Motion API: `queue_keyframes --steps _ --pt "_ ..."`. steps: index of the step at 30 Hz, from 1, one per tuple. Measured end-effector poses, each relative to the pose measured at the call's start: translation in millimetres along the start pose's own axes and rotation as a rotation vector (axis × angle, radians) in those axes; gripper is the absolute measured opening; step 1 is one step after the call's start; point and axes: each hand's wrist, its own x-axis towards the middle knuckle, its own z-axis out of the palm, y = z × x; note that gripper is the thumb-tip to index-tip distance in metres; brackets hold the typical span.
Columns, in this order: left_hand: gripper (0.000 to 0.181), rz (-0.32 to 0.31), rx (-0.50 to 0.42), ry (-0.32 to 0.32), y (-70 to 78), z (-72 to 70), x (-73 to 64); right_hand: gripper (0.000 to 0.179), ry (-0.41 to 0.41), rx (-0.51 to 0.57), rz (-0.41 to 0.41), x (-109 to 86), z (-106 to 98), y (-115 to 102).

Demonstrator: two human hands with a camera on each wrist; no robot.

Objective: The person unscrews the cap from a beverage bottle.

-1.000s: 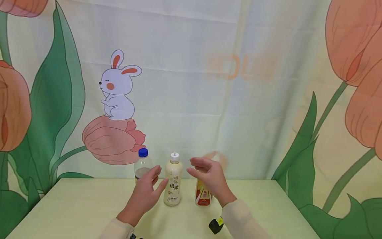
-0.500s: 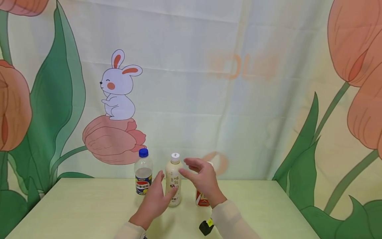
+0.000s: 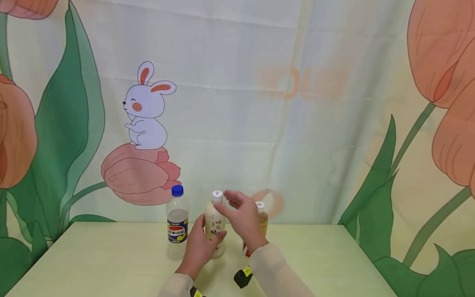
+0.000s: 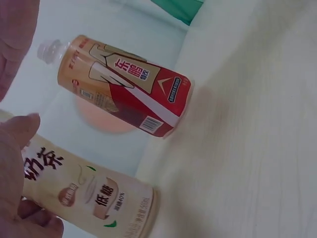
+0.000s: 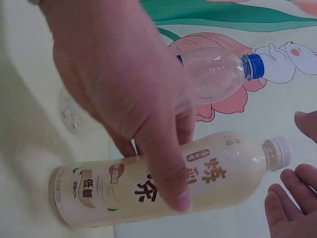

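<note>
Head view: milk tea bottle (image 3: 214, 225), taken as landmark, stands upright on the pale table (image 3: 111, 260), white cap (image 3: 217, 196) on. Left hand (image 3: 200, 247) holds this bottle, thumb across the label, fingers round the other side; right wrist view agrees. Right hand (image 3: 243, 216) is at the upper right of the landmark, beside the cap, holding nothing; thumb and fingers slightly bent and moderately wide apart. Right wrist view: thumb clear of the cap; whether the nearest finger touches it, cannot tell.

Cola bottle (image 3: 177, 225), blue cap, stands left of the landmark, apart from it. Red-and-yellow bottle (image 4: 126, 87) stands upright to the landmark's right, partly hidden by the right hand in head view. Black block (image 3: 243, 278) with a yellow patch shows on the landmark's near right, beside the right sleeve (image 3: 276, 268). Printed cloth (image 3: 230, 123) hangs behind the landmark; its rabbit (image 3: 147, 111) appears above and left of it.
</note>
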Motion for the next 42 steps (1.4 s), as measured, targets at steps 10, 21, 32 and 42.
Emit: queue_keyframes --steps 10,21,32,42 --pt "0.082 -0.041 -0.089 -0.006 -12.7 5.0 12.3 0.048 0.021 -0.004 0.036 11.5 10.3 -1.3" --pt "0.073 -0.018 -0.132 0.001 -14.9 8.7 16.8 0.048 0.04 -0.007 0.05 20.8 14.3 0.9" --pt "0.069 -0.014 -0.167 -0.017 -22.9 12.0 23.3 0.039 0.135 -0.032 0.014 25.7 21.9 3.3" --pt "0.064 -0.004 -0.198 -0.019 -30.8 11.8 26.6 0.032 0.082 -0.038 0.016 29.1 20.5 6.7"
